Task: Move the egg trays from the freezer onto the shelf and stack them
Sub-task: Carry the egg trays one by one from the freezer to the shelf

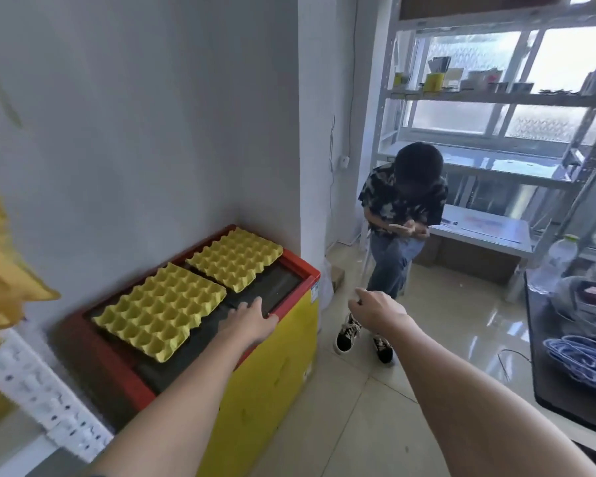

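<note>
Lower left of the frame, two yellow egg trays lie flat on the freezer (pixel 283 366) lid: the near tray (pixel 159 309) and the far tray (pixel 235 258), side by side, cups upward, their row running diagonally toward the upper right. Left hand (pixel 252 320) rests spread and empty on the dark glass just beside the near tray. Right hand (pixel 375 309), loosely curled, holds nothing, out over the floor. Judged step: reaching for the next tray; next comes gripping its edges and lifting level toward the shelf (pixel 38 397) at far left.
</note>
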